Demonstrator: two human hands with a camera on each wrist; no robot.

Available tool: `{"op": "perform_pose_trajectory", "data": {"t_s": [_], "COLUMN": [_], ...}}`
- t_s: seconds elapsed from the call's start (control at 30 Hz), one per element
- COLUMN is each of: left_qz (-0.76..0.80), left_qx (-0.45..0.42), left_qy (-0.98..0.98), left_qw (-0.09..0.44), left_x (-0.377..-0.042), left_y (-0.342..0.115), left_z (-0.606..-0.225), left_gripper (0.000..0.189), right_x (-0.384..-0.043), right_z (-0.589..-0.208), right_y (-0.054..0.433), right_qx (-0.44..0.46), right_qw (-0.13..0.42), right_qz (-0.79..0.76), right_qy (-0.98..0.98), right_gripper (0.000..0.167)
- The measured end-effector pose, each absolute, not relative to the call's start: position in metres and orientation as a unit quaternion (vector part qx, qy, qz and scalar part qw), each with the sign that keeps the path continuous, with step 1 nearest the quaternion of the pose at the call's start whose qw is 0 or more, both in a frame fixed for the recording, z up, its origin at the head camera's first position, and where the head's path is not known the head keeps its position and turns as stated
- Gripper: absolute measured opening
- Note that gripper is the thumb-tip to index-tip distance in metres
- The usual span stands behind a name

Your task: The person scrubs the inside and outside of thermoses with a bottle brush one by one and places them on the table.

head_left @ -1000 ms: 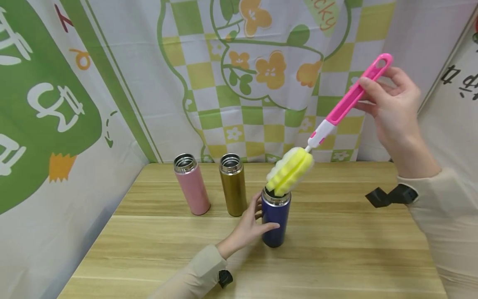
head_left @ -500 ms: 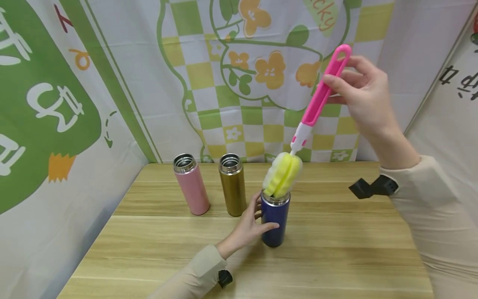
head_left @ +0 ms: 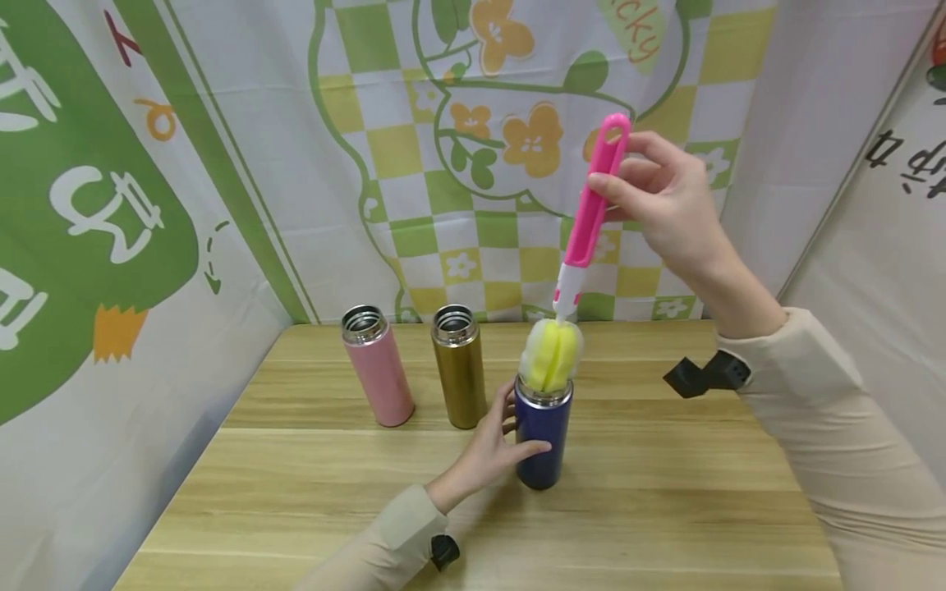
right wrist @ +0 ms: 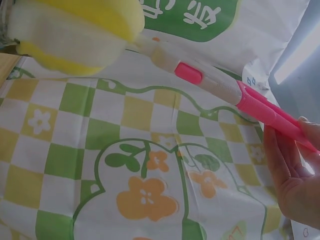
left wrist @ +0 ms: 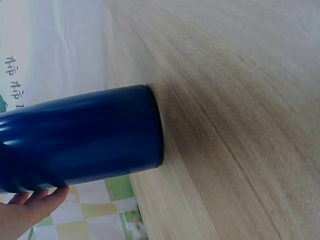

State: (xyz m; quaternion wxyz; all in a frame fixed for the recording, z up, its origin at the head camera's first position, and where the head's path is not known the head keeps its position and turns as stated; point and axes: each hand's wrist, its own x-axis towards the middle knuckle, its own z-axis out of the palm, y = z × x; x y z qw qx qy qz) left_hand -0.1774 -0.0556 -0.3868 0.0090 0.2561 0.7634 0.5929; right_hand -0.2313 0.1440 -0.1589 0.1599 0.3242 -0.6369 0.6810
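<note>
Bench (head_left: pixel 665 460), blue bottle (head_left: pixel 545 423), pink brush (head_left: pixel 586 217)

Bottle upright on the bench, left grip (head_left: pixel 491 447) wrapped round it. Brush pinched high by the right grip (head_left: pixel 668 193) — near upright, top leaning right — its sponge (head_left: pixel 550 357) below and left of that grip, at the bottle's mouth (head_left: pixel 545 400).

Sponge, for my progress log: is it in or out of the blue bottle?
Mostly out: in the head view, the sponge shows nearly whole above the blue bottle. Whether its tip dips inside, I cannot tell.

three bottles (head_left: pixel 544 420) (head_left: pixel 460 377) (head_left: pixel 380 373), one brush (head_left: pixel 581 246), two hands (head_left: pixel 486 451) (head_left: pixel 668 201)
</note>
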Motion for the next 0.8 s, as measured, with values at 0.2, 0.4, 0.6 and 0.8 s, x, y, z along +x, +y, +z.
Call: {"op": "perform_pose_trajectory", "data": {"t_s": [0.2, 0.4, 0.6, 0.8], "left_qz": [0.590, 0.588, 0.594, 0.594], "left_qx": [0.259, 0.256, 0.250, 0.248], "left_qy": [0.765, 0.767, 0.765, 0.765], "left_qw": [0.005, 0.006, 0.015, 0.015], "left_x": [-0.177, -0.176, -0.176, -0.176], "left_y": [-0.056, -0.055, -0.054, -0.054], "left_z": [-0.387, -0.386, -0.386, -0.386], "left_gripper": [0.079, 0.079, 0.080, 0.080], "right_x": [-0.231, -0.234, -0.230, -0.224], "right_z": [-0.162, -0.169, -0.176, -0.180], "right_y": [0.138, 0.132, 0.124, 0.115], "right_qx": [0.333, 0.332, 0.351, 0.370], "right_qw": [0.158, 0.152, 0.173, 0.181], "right_qz": [0.658, 0.645, 0.600, 0.578], "right_qy": [-0.657, -0.672, -0.698, -0.705], "right_gripper": [0.020, 0.022, 0.022, 0.025]}}
